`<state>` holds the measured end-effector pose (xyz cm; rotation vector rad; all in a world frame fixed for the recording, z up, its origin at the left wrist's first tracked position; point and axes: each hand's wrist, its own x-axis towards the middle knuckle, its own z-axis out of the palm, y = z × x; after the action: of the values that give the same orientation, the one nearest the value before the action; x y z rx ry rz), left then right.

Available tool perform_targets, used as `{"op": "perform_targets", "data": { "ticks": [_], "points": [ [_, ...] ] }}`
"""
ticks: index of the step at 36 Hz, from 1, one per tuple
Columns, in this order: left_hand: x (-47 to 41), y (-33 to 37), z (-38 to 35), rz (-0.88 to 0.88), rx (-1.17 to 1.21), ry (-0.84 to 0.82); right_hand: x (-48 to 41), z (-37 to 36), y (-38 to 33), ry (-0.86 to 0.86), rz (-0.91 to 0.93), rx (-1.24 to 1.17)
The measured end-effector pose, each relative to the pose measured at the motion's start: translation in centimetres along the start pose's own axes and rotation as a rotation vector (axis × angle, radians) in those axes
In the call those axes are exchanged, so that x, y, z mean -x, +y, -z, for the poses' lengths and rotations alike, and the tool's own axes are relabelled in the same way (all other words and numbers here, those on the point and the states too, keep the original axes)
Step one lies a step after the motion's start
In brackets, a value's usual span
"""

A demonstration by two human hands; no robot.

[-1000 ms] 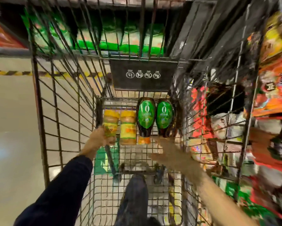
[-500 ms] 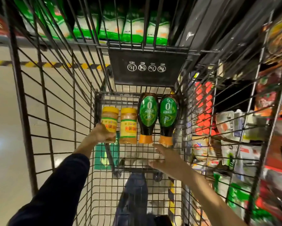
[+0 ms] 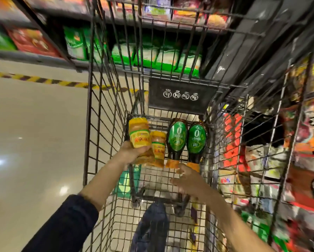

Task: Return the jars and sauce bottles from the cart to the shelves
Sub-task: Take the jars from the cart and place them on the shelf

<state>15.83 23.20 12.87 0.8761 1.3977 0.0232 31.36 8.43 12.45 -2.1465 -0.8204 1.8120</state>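
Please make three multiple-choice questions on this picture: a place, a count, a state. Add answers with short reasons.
1. Where do the two sauce bottles lie? A) right of the jars B) left of the jars C) on the floor
2. How many yellow-lidded jars show? A) one B) two C) four
3. What does the left hand do? A) hangs idle B) grips a jar C) pushes the cart

Answers: 1 A, they lie in the cart, right of both jars. 2 B, one held jar, one lying jar. 3 B, it wraps round the held jar.
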Motion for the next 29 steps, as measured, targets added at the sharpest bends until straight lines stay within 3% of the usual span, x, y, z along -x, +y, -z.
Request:
{"op": "perform_targets", "data": {
  "ticks": [5, 12, 15, 24, 29],
  "points": [
    [5.4, 1.9, 1.4, -0.026, -0.042, -0.047, -1.7, -0.4, -0.8, 0.025, -0.023, 0.044],
    [11.7, 4.9, 4.2, -0.203, -0.140, -0.110, -5.0, -0.5, -2.2, 0.099, -0.047, -0.051],
    [12.3, 5.1, 5.2, -0.294, -0.131, -0.149, -7.2, -0.8, -2.9, 0.107, -0.055, -0.173],
    [11.8, 4.9, 5.3, -0.363, -0.029, -0.206, -13.7, -4.1, 0.0, 0.175, 0.046, 0.070],
    [11.2, 4.6, 5.2, -0.355, -0.041, -0.190, -12.8, -4.2, -1.0, 0.166, -0.060, -0.146]
  ]
}}
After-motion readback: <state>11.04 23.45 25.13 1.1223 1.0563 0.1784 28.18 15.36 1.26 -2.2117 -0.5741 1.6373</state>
